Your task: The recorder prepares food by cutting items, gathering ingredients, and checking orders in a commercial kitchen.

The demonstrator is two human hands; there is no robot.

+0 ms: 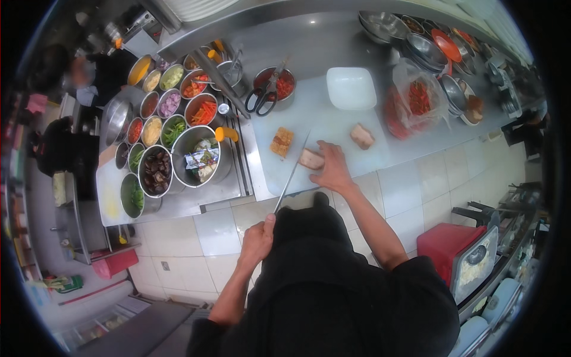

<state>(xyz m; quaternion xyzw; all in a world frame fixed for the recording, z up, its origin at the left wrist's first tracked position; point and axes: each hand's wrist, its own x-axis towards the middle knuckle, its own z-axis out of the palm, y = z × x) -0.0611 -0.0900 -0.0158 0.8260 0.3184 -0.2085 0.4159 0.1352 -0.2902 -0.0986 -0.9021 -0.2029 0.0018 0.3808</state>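
My left hand is closed on the handle of a long kitchen knife, its blade pointing away from me over the white cutting board. Just right of the blade lies a piece of cooked meat, with the fingers of my right hand against its right end. Left of the blade sits a golden-crusted piece of meat. Another pale piece lies farther right. Beyond them stands a white rectangular dish. Black-handled scissors rest on a metal bowl of chopped red peppers.
Metal containers of cut vegetables and dark mushrooms crowd the left counter. To the right are a plastic bag of red chillies and stacked metal bowls. A shelf post slants up at the left. Another person stands far left.
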